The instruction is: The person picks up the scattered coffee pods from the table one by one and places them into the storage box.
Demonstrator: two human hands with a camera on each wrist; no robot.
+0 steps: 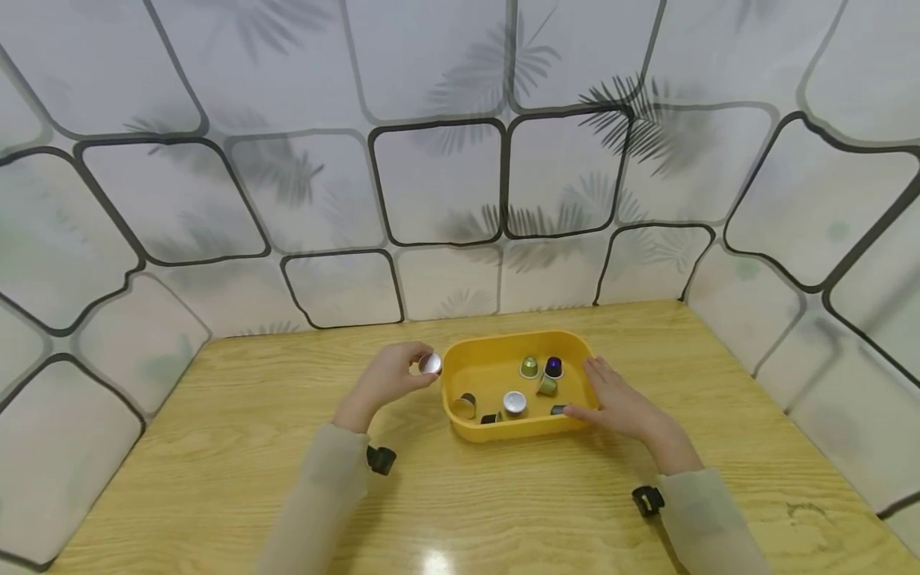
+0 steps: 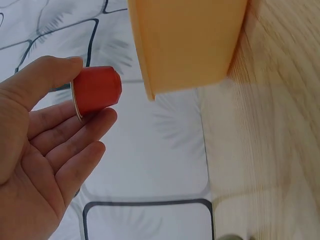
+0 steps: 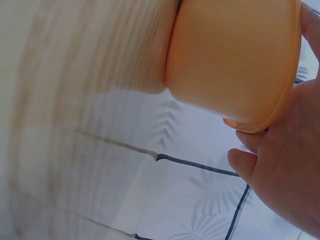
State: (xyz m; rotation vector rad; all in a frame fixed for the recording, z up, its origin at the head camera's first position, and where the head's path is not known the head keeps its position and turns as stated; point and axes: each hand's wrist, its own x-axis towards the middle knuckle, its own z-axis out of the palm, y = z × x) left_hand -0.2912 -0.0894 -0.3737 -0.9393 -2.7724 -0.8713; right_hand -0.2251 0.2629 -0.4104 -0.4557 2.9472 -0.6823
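Observation:
My left hand (image 1: 388,374) pinches a red coffee capsule (image 2: 97,90) between thumb and fingers, just outside the left end of the yellow tray (image 1: 496,435). In the head view, the silver lid of this coffee capsule (image 1: 430,363) faces me. My right hand (image 1: 628,406) rests on the tray's right rim, its thumb reaching over the edge and its fingers extended. In the tray lie a light green capsule (image 1: 529,366), a dark purple capsule (image 1: 553,366), an olive green capsule (image 1: 548,386), a capsule with its silver lid up (image 1: 514,402) and a few others.
The tray stands on a light wooden table (image 1: 230,463). Patterned white cloth walls (image 1: 446,184) close off the back and both sides. A dark wristband device (image 1: 381,459) sits on the left wrist and another wristband device (image 1: 648,501) on the right.

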